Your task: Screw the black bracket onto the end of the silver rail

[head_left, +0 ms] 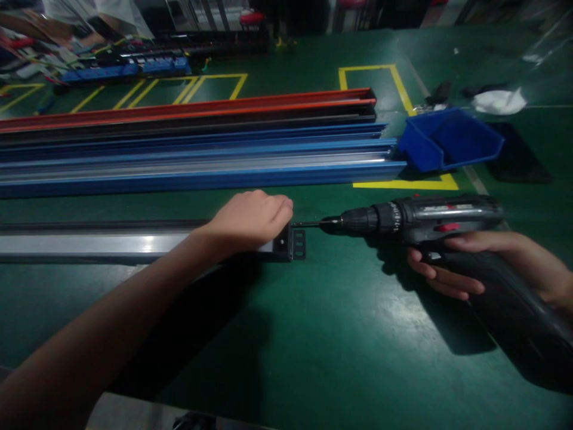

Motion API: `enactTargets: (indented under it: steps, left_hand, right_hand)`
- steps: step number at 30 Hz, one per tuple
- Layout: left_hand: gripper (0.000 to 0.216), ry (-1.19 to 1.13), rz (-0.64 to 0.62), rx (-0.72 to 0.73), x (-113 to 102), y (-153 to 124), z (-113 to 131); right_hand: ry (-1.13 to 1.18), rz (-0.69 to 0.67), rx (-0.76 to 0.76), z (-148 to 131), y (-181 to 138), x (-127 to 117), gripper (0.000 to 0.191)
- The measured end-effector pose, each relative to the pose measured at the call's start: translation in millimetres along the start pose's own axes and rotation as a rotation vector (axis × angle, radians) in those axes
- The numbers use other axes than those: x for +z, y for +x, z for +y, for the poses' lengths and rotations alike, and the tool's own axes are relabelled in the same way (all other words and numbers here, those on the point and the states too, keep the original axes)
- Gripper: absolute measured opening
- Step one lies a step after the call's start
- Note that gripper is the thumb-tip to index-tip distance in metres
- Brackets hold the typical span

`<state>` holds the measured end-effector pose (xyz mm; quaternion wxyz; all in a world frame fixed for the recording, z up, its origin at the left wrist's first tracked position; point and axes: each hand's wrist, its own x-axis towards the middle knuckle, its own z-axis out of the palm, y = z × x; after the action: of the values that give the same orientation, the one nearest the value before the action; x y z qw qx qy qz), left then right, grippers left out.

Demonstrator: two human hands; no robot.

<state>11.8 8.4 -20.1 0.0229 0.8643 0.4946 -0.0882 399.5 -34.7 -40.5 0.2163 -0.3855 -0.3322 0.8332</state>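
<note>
My right hand [452, 272] grips the handle of a black cordless drill [447, 212] lying on its side at the right. The drill's long bit [308, 224] points left and meets the end of a long metal rail [111, 243]. On that end sits a black end cap [283, 243], with a slotted bracket [299, 245] sticking out beside it. My left hand [253, 220] is closed over the rail near this end, its fingers curled round the top and far side. The fingertips are hidden, and whether a screw sits at the bit's tip is too small to tell.
Beyond the rail lie several long blue profiles [224, 176], with a black one and an orange one [224, 110] behind. A blue bin [452, 140] stands right of their ends, near a crumpled white item [499, 101]. Another person's arm [27, 24] shows at the far left.
</note>
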Motion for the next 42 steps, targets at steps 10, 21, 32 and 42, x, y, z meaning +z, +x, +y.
enactTargets:
  steps: [10,21,32,42]
  left_hand:
    - [0.046,-0.027,-0.026,0.002,-1,-2,-1]
    - [0.048,-0.057,-0.036,-0.018,0,-2,-1]
    - [0.050,0.012,-0.027,0.034,-1,-1,1]
    - [0.052,-0.014,-0.067,-0.014,-8,0,5]
  right_hand:
    - [0.020,0.026,0.018,-1,-3,0,0.029]
    - [0.003,0.050,0.040,-3,-3,1,0.029]
    - [0.036,0.084,0.102,-11,-5,15,0.026]
    - [0.062,-0.013,0.040,9,-1,-15,0.030]
